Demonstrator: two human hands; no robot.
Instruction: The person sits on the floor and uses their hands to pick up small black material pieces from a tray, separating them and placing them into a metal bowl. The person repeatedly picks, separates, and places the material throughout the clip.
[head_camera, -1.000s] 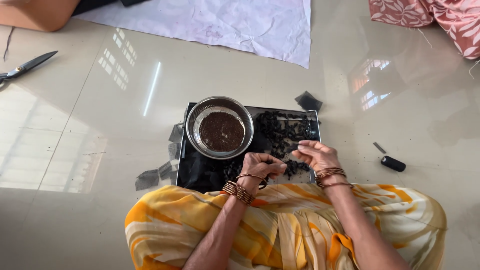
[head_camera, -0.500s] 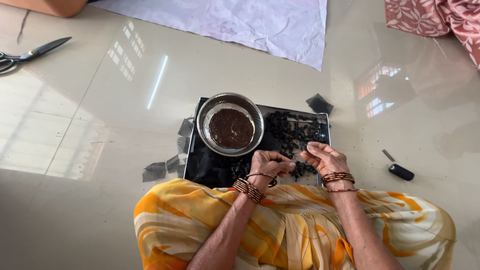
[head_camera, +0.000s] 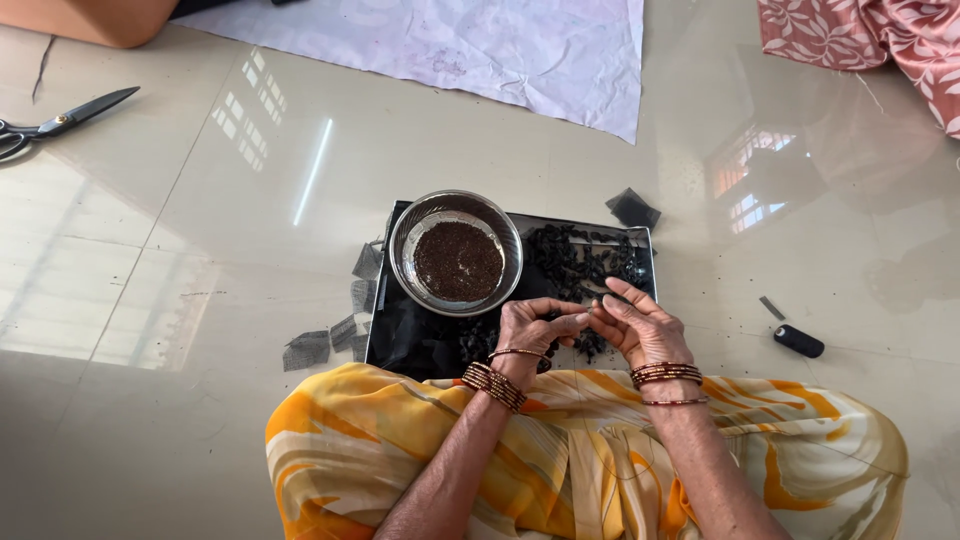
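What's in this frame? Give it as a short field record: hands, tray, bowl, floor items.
left hand: over the tray's near edge, fingertips meeting the right hand, pinching something small; item too small to tell
right hand: fingers touching the left hand
tray: black, flat on the floor
dark pieces: piled on tray's right half
bowl: steel, on tray, holds dark seeds
scissors: floor, far left
small black object: floor, right of tray

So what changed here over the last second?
The left hand and right hand drew together until their fingertips met over the black tray; whatever they pinch is too small to tell. The steel bowl, scissors and dark pieces stayed put.
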